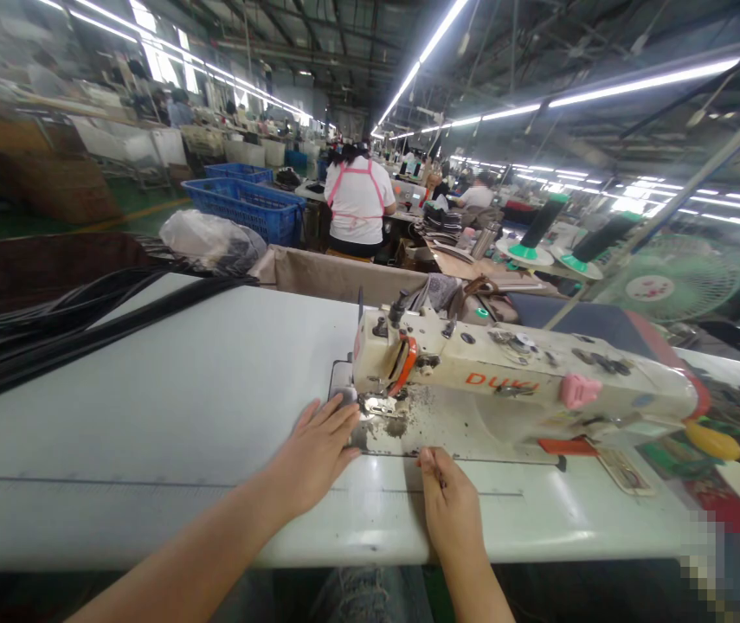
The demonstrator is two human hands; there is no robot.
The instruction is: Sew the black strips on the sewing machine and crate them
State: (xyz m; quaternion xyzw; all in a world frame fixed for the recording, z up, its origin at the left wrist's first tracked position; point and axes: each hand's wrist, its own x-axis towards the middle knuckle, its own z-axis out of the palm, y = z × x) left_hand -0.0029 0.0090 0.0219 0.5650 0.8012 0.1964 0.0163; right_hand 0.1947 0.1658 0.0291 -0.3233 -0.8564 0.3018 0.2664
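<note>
A cream industrial sewing machine with orange lettering stands on the white worktable. My left hand lies flat with its fingers stretched, the fingertips beside the needle plate. Nothing shows in that hand. At the front edge of the machine bed, my right hand is closed in a pinch. A small orange bit and a dark tip show at its fingers, too small to name. Above my left fingertips is the machine's sewing head with an orange lever.
Long black strips lie across the table's left side. Behind it are a fabric-lined bin and blue crates. Thread cones and a green fan stand right. A person sits ahead, back turned.
</note>
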